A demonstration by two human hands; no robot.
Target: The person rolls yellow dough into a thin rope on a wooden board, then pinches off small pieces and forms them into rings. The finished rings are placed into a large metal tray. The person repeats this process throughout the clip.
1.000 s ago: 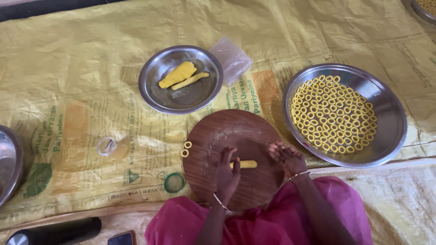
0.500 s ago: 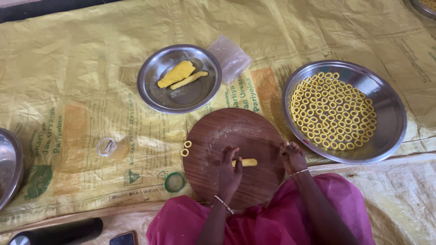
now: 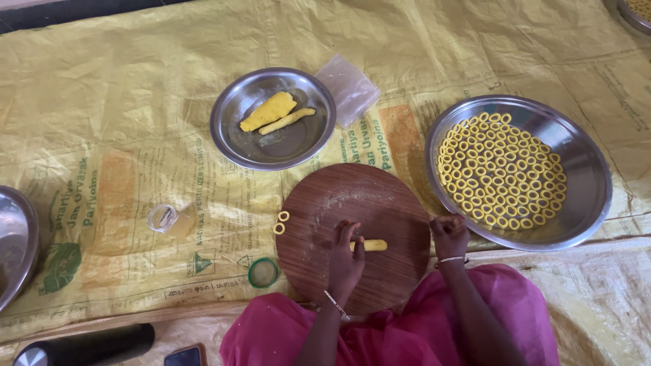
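The left hand (image 3: 344,261) lies flat on the round wooden board (image 3: 380,203), fingers stretched out and pressing on one end of a short yellow dough roll (image 3: 371,245), which sits near the middle of the board's near half; the right hand (image 3: 449,234) rests at the board's right edge, fingers curled in a loose fist, and I cannot tell whether it pinches anything; it does not touch the roll. Two small dough rings (image 3: 281,222) lie touching each other at the board's left edge. Just right of the board stands a large steel plate (image 3: 583,176) filled with many yellow rings in rows; far of the board is a smaller steel plate (image 3: 237,135) holding two dough pieces (image 3: 274,114), with a clear plastic bag (image 3: 349,88) beside its right rim. Left of the board lie a small glass jar (image 3: 165,218) on its side and a green lid (image 3: 262,272); all rest on a yellow printed sheet (image 3: 102,102). A dark flask (image 3: 88,346) lies at the near left.
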